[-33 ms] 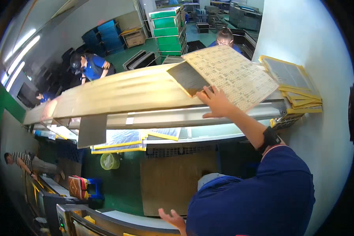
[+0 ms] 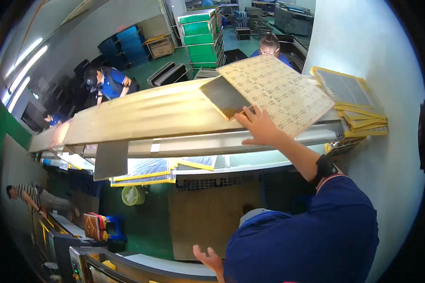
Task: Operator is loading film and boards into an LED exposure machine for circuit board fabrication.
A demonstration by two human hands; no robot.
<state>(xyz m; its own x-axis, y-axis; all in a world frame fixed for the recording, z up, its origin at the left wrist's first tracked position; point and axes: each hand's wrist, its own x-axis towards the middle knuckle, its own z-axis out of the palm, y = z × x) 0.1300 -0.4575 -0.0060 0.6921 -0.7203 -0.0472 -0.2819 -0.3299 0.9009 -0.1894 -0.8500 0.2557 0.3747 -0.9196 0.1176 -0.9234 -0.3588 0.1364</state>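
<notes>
My right hand [image 2: 259, 126] reaches over the long pale work surface with its fingers spread. Its fingertips lie at the near edge of a cream sheet with a dense dark pattern [image 2: 283, 92], close to the corner of a dark rectangular panel [image 2: 224, 96]. Part of that panel is covered by the sheet. Whether the fingers press on the sheet or the panel is hard to see. Low in the view, my left hand [image 2: 208, 259] hovers beside the machine edge, fingers apart and nothing in it.
Yellow-edged flat frames [image 2: 363, 106] are stacked by the wall at right. A grey panel [image 2: 111, 160] hangs at the near edge of the long surface [image 2: 151, 108]. Below are yellow-edged sheets [image 2: 144, 178] and a green bin [image 2: 133, 195]. Several people work beyond and at left.
The view has shifted very slightly. My left hand has moved a little to the right; my right hand stays at the sheet's edge.
</notes>
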